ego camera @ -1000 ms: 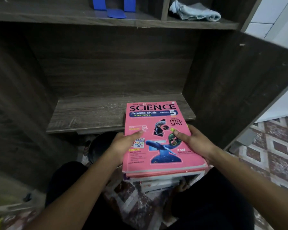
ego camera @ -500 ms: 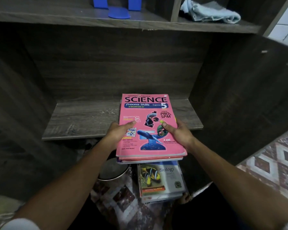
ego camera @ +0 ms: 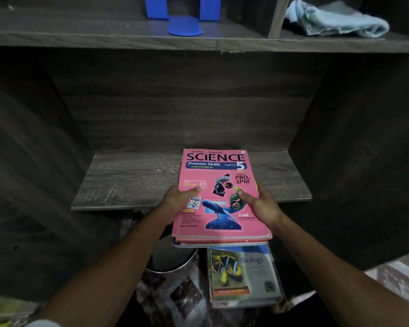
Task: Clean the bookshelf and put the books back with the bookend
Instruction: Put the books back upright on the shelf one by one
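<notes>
Left hand [ego camera: 177,199] and right hand [ego camera: 261,205] grip the Science book stack [ego camera: 219,171] across the shelf's [ego camera: 128,182] front edge. Biologi book [ego camera: 244,276] and bookend [ego camera: 184,18] look not yet placed.

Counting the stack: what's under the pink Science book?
Edges of thinner books show under the Science book; left hand and right hand grip the stack. Their covers and count are hidden. Lower down, a Biologi book lies partly covered.

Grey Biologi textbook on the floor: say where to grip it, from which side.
Likely best: grip the grey Biologi textbook at its near short edge, coming from your own side and pinching cover and underside. It lies flat; its far end is hidden beneath the held stack of pink Science books, and a steel pot crowds its left.
</notes>
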